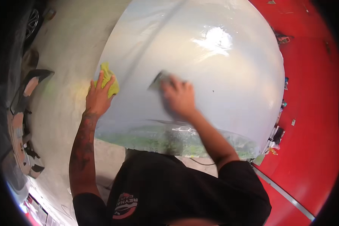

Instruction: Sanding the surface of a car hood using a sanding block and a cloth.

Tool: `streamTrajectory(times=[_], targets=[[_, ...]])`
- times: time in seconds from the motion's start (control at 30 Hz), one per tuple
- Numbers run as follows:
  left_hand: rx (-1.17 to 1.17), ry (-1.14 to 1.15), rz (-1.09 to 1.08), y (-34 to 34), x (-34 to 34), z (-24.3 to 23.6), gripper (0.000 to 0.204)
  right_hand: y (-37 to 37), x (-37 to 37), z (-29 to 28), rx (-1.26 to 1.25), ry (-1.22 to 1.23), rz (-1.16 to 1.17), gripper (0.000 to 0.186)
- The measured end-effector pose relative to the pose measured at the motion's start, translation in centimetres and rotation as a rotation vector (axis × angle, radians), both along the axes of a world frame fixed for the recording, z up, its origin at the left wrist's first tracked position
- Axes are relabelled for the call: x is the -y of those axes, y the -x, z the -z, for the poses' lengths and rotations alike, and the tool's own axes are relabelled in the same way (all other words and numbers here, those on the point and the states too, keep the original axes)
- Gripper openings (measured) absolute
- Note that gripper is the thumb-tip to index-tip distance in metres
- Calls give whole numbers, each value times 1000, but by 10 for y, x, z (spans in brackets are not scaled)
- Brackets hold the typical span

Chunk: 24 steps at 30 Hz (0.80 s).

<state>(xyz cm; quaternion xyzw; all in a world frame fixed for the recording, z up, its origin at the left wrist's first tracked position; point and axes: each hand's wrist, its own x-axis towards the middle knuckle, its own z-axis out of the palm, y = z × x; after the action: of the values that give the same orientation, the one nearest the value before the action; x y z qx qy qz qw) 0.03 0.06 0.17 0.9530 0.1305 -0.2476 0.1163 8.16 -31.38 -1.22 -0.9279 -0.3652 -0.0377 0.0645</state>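
A large silver-white curved panel (237,86), like a car hood, lies in front of me, with glossy reflections and a greenish patchy strip along its near edge. My left hand (98,96) grips a crumpled yellow-green cloth (110,84) at the panel's left edge. My right hand (179,94), blurred by motion, holds a dark flat pad (156,81) against the middle of the panel's surface, fingers curled over it.
A grey floor (60,113) runs along the left, with cut dark and tan panel pieces (26,98) and a car wheel (32,24). At right is a red surface (312,98) with small items (277,135) beside the panel. A cable (201,162) shows below the panel.
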Motion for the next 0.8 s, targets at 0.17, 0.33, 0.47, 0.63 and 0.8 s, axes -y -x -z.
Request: streamTrajectory(times=[0.17,0.33,0.47,0.63,0.8], targets=[[50,8,20,-6,9,3,66,-168,20,-7,251,-67,347,38],[43,-12,-1,-2,8,4,66,1,-71,5,157,-41,155,42],[126,16,-2,11,4,18,66,73,-88,12,-66,-65,-186,47],[131,-37,21,2,13,8,67,-69,-67,-7,102,-64,189,40],[145,-23,9,7,10,16,68,32,-94,-1,1,32,40,43]])
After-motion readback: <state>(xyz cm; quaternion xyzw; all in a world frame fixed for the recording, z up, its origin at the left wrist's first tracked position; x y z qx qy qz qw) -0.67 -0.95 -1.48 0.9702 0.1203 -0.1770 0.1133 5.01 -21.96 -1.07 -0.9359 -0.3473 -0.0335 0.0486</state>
